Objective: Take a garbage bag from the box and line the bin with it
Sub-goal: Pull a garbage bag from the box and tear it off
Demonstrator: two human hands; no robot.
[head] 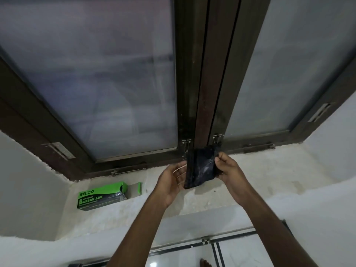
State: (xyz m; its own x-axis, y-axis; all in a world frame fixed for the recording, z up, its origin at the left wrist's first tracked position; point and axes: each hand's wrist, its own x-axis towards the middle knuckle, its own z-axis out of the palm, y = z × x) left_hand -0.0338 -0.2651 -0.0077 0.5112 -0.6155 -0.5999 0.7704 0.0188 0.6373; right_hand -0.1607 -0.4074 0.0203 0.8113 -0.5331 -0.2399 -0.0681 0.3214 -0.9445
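A folded black garbage bag [200,168] is held up over the window sill, between both hands. My right hand [230,169] pinches its right edge with thumb and fingers. My left hand [171,182] touches its left edge with spread fingers, palm toward the bag. The green and black garbage bag box [100,196] lies on the sill to the left, its end flap open with black plastic showing inside. No bin is in view.
The stone window sill [260,178] runs below a dark-framed window [200,93] with frosted panes. White walls flank the recess. A tiled floor [237,253] with dark lines and a bare foot [205,264] show at the bottom.
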